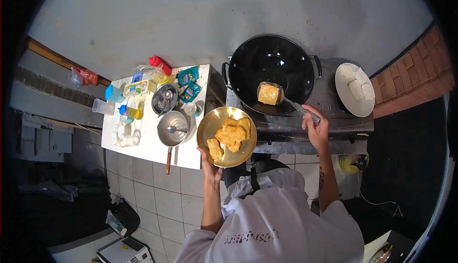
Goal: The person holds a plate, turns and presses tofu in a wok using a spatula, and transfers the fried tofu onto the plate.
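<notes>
My left hand (210, 166) grips the lower rim of a gold-coloured plate (205, 130) that carries several golden fried pieces (232, 134). My right hand (316, 128) is closed around the handle of a metal spatula (300, 108). On the spatula's blade lies one square golden fried piece (268, 94), over the near side of a black wok (243, 62). The wok, with shiny liquid at its bottom, sits on the stove (329, 120). Right of the wok, an oval white plate (349, 104) holds several white blocks (358, 84).
On the white table (143, 151) at left stand a metal bowl (164, 98), a saucepan (172, 128) with a spoon, green packets (189, 84), a yellow bottle (135, 113) and several cups. A green gas cylinder (350, 164) is below the stove's right side.
</notes>
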Motion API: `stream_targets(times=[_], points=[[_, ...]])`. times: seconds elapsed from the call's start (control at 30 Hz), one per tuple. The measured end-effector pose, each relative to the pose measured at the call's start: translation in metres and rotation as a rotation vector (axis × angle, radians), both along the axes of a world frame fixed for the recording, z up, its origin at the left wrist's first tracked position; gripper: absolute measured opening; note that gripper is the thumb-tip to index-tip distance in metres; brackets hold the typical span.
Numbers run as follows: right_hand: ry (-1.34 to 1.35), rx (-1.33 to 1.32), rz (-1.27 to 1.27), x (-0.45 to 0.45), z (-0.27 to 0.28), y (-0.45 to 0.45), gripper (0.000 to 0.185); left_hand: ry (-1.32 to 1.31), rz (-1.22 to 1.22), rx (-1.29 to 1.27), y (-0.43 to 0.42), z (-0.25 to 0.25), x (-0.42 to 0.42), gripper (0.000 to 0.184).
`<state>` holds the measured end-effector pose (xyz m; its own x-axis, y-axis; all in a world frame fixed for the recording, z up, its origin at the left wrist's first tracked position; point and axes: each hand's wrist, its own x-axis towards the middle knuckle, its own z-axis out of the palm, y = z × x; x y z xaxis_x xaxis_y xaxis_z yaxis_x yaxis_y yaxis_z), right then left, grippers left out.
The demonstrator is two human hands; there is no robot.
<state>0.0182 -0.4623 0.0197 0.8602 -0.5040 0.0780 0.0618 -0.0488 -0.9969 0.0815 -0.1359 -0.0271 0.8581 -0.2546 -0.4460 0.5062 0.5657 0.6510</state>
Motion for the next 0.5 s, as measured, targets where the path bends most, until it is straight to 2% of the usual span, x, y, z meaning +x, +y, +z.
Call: stream_targets(times=[0.17,0.23,0.5], points=[[0.007,-0.183,0.063,-0.010,0.002,-0.003,0.025,0.019,-0.005,-0.014,-0.003,0.002,-0.002,0.075],[0.029,-0.196,0.066,-0.014,0.008,-0.001,0.025,0.028,0.001,-0.077,-0.004,0.005,-0.002,0.065],[0.021,-0.291,0.044,-0.022,0.008,0.000,0.025,0.017,-0.002,-0.083,-0.007,0.003,-0.004,0.063]])
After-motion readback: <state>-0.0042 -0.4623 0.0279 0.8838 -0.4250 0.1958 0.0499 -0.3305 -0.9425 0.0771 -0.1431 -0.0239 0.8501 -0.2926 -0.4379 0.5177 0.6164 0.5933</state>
